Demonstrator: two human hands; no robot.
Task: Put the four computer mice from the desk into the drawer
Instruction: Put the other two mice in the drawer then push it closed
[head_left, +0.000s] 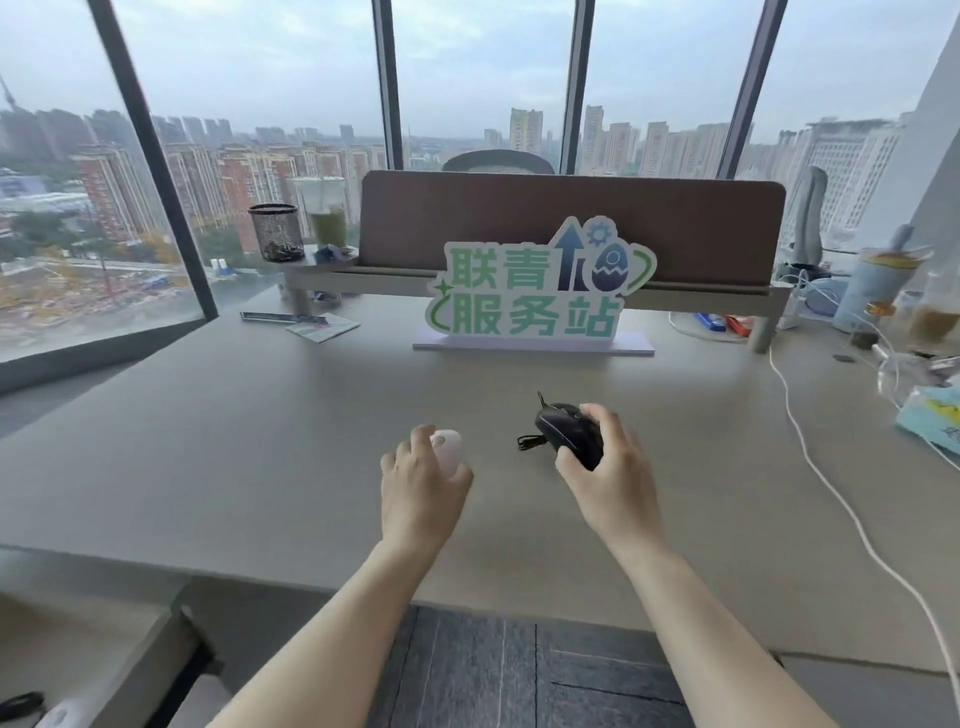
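Observation:
A small white mouse (448, 457) lies on the grey desk (260, 441), and my left hand (422, 488) is closed around it from behind. Just right of it, a black wired mouse (566, 435) sits in the grip of my right hand (610, 467), its bundled black cord (530, 441) trailing to the left. At the bottom left an open drawer (130, 670) shows below the desk edge, with a white mouse (57, 717) and a dark object (21, 704) partly visible inside.
A green-lettered sign (535, 291) stands mid-desk before a brown divider (571, 223). A mesh pen cup (275, 231) and a drink stand on a riser at the left. Cups, cables and a white cord (810, 457) crowd the right side.

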